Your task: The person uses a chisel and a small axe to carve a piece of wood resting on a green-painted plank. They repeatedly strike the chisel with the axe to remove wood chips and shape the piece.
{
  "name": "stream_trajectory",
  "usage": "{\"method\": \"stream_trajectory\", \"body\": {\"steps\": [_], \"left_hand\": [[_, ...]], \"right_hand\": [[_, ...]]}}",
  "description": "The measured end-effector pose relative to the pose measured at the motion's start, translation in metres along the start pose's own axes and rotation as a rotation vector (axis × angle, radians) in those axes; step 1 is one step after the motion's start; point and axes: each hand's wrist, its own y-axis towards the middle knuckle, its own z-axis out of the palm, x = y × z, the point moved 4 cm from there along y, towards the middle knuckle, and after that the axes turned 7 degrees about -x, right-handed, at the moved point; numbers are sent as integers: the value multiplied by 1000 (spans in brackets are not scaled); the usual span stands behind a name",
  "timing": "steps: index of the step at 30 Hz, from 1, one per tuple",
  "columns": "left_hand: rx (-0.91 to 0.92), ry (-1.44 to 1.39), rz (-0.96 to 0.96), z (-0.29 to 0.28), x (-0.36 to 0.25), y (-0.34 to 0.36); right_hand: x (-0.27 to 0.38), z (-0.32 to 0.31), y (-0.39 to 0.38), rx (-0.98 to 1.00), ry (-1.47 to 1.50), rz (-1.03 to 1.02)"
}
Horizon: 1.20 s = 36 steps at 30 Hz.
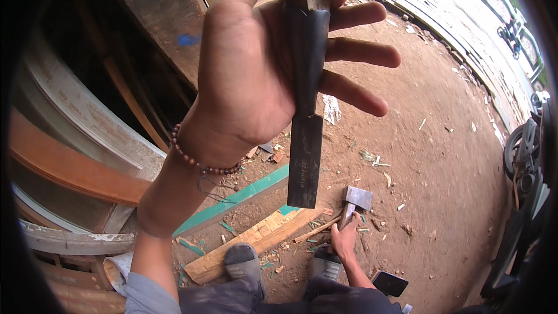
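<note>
**Left hand (250, 64) holds a dark chisel (305, 157) in a loose grip**

Thumb and palm pin the chisel, blade downward, while three fingers spread away from it. Low down, the right hand (347, 235) is wrapped around the handle of a metal-headed tool (357, 197), hammer or hatchet, I cannot tell. With so few fingers closed, the chisel could slip and drop on the chipped timber (250, 244) or a foot. The metal-headed tool, near the right shoe (324, 267), could strike it if swung carelessly.
</note>
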Motion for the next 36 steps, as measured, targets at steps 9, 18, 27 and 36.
{"method": "stream_trajectory", "body": {"steps": [9, 18, 27, 36], "left_hand": [[-75, 24, 104, -67, 18, -26], [-446, 52, 6, -246, 167, -116], [-773, 165, -48, -364, 287, -166], [-642, 402, 119, -381, 335, -136]], "right_hand": [[-53, 46, 35, 412, 638, 447], [-103, 107, 53, 790, 1353, 706], [-119, 149, 46, 819, 1324, 759], [-125, 162, 62, 696, 1118, 732]]}}
